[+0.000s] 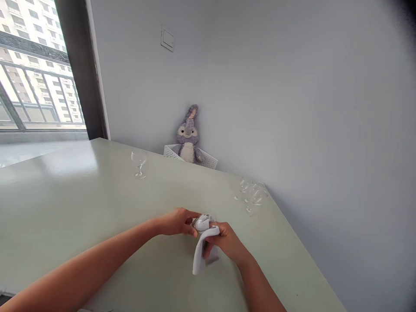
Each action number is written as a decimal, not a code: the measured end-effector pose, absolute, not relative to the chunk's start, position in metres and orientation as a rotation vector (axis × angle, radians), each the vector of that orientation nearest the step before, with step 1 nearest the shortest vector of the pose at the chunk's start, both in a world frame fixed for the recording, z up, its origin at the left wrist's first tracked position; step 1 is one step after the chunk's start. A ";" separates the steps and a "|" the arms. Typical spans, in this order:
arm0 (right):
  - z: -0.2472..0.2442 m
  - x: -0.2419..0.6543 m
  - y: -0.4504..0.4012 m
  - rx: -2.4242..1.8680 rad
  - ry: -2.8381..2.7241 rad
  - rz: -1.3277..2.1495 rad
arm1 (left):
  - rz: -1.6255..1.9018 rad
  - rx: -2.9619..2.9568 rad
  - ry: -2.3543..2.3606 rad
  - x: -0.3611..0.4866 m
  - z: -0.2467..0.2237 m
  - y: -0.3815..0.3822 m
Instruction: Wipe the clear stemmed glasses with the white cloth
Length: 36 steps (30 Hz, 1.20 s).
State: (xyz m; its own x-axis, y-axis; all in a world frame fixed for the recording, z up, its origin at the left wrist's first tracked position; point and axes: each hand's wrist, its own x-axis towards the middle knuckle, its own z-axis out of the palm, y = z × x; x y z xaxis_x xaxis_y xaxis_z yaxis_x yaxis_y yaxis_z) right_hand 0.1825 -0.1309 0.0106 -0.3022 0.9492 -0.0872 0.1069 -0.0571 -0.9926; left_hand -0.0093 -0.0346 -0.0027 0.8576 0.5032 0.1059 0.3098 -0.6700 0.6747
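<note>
Above the table, a little right of centre, my left hand (182,222) is closed with thumb and fingers around a clear glass (213,218), which is mostly covered. Bunched white cloth (202,222) shows inside or against the glass; which of the two I cannot tell. My right hand (225,241) grips the same cloth from the right, its fingers pressed into it close to the glass. A loose end of the cloth hangs below the right fingers toward the tabletop.
A stemmed glass (139,164) stands upright on the pale green table (156,190), back left. Several clear glasses (250,194) cluster by the right wall edge. Behind the table, a plush rabbit (187,138) sits in a white perforated basket (209,161). Grey walls meet behind it.
</note>
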 end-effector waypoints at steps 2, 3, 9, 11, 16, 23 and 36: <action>0.005 0.184 -0.127 -1.147 -1.350 1.440 | 0.545 2.616 0.705 -0.007 -0.004 -0.038; 0.001 0.185 -0.125 -1.112 -1.266 1.443 | 0.662 2.778 0.757 -0.006 -0.005 -0.040; -0.010 0.179 -0.121 -1.011 -1.146 1.498 | 0.886 3.158 0.630 -0.008 -0.007 -0.039; -0.006 0.178 -0.124 -1.098 -1.279 1.436 | 0.821 3.074 0.656 -0.010 -0.005 -0.036; 0.002 0.180 -0.130 -1.249 -1.628 1.236 | 0.325 2.542 0.568 -0.016 -0.002 -0.022; -0.011 0.181 -0.118 -1.223 -1.226 1.313 | 0.745 2.807 0.726 -0.012 -0.011 -0.023; 0.016 0.190 -0.132 -1.092 -1.469 1.380 | 0.361 2.212 0.700 -0.015 0.008 -0.022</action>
